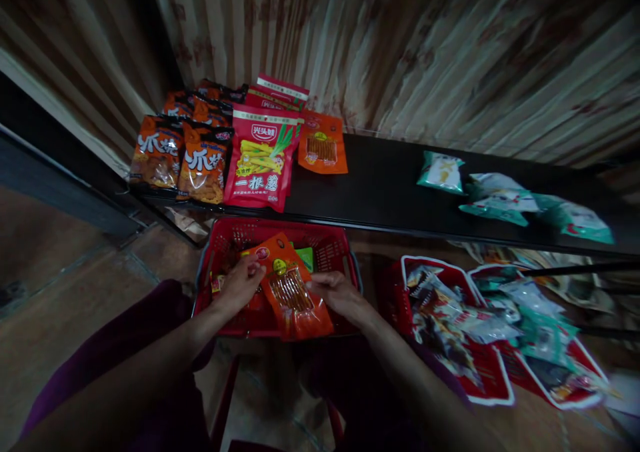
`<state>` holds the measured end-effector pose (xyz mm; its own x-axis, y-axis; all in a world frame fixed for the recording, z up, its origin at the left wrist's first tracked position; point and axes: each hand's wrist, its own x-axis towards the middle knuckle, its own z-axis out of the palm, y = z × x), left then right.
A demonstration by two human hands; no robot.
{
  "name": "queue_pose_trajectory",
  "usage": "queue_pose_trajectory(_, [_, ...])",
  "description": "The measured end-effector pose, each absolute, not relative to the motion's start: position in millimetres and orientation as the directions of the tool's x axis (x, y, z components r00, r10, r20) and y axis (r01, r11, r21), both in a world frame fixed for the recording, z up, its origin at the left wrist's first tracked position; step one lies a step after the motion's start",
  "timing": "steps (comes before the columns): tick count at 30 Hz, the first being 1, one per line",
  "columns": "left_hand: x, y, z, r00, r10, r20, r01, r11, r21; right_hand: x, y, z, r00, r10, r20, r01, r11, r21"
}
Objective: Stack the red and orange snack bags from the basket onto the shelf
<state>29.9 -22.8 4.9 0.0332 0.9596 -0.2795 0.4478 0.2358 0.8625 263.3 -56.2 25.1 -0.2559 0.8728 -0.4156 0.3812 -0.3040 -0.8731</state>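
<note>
packet — one, between two hands

The widest free stretch is the bare middle of the black shelf, between the orange packet on the left and the green packets on the right. Upright red packets and brown packets block the left end; the curtain bounds the far side. Below, the held packet, left hand and right hand crowd the near basket's mouth. A dark gap separates it from the right baskets.
</note>
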Motion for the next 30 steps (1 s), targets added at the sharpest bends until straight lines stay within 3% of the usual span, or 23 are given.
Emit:
queue_pose_trajectory(4, [37.1, -30.2, 3.9, -0.168, 0.967, -0.192, 0.258, 0.231, 0.938, 270.4, -61.8, 41.6, -0.287, 0.848, -0.445, 0.159, -0.416, -0.895])
queue_pose_trajectory(6, [41.4, -32.1, 13.8, -0.205, 0.953, -0.222, 0.156, 0.255, 0.954, 271.3, -61.9, 44.5, -0.264, 0.84, -0.473, 0.075, -0.471, -0.879])
queue_pose_trajectory(10, [51.4, -35.0, 45.3, 0.041, 0.943, -0.329, -0.067, 0.331, 0.941, 272.0, -60.8, 45.0, -0.178, 0.865, -0.469, -0.044, -0.483, -0.874])
queue_pose_trajectory(13, [56.6, -35.1, 60.8, 0.116, 0.937, -0.33, -0.157, 0.346, 0.925, 272.8, -59.6, 47.7, -0.146, 0.883, -0.445, -0.08, -0.459, -0.885])
queue_pose_trajectory(22, [70.3, -26.9, 52.7, 0.051, 0.952, -0.301, -0.014, 0.302, 0.953, 266.6, -41.7, 43.4, 0.079, 0.935, -0.346, -0.29, -0.31, -0.905])
queue_pose_trajectory(30, [76.6, -15.5, 48.6, 0.014, 0.924, -0.382, -0.114, 0.381, 0.918, 266.7, -29.0, 48.1, 0.174, 0.92, -0.352, -0.383, -0.266, -0.884])
